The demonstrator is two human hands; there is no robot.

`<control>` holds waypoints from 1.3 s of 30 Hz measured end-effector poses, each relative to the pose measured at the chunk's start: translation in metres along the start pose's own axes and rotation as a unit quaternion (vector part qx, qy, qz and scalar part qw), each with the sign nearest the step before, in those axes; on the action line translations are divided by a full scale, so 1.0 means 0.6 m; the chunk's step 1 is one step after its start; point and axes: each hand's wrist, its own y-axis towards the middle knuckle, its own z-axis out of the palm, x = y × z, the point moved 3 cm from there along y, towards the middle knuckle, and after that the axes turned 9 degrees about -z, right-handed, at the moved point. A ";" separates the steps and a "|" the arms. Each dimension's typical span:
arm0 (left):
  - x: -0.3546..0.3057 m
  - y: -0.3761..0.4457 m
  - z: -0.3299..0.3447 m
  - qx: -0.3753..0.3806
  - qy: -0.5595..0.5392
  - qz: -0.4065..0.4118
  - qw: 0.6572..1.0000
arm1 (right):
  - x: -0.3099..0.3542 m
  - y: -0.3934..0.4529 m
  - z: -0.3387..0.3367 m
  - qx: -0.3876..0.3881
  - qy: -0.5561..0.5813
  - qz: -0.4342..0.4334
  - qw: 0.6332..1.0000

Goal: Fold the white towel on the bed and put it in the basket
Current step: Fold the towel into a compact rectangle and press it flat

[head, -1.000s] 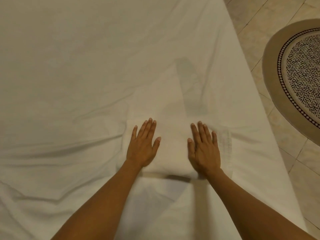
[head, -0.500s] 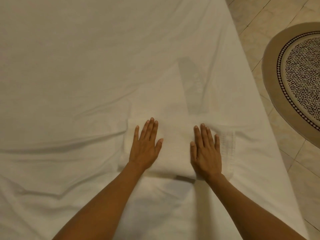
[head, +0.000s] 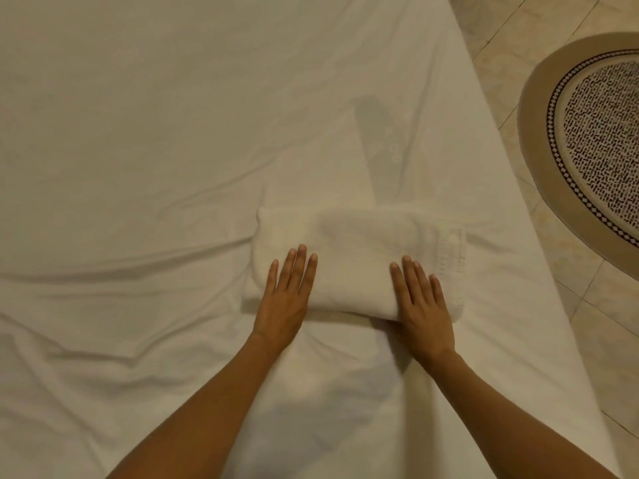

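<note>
The white towel point(head: 356, 250) lies folded into a thick rectangle on the bed point(head: 173, 133), near its right side. My left hand point(head: 287, 295) lies flat, fingers straight, on the towel's near left part. My right hand point(head: 423, 302) lies flat on the near right part, just inside the stitched hem. Both palms reach over the towel's near edge onto the sheet. No basket is in view.
The bed sheet is wrinkled, with creases running left of the towel. The bed's right edge runs diagonally past the towel. Beyond it is tiled floor point(head: 501, 46) with a round patterned rug point(head: 594, 140) at the far right.
Both hands have slid back towards me along the towel, so more of its far part shows. The thumbs now lie closer to the fingers.
</note>
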 end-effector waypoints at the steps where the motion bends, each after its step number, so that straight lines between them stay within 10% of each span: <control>1: -0.004 0.011 -0.002 -0.001 0.009 -0.005 1.000 | 0.000 0.008 0.000 -0.008 -0.004 0.007 1.000; 39: -0.036 0.001 -0.124 -0.006 0.011 0.077 0.997 | 0.047 -0.073 -0.095 -0.126 0.003 0.084 0.989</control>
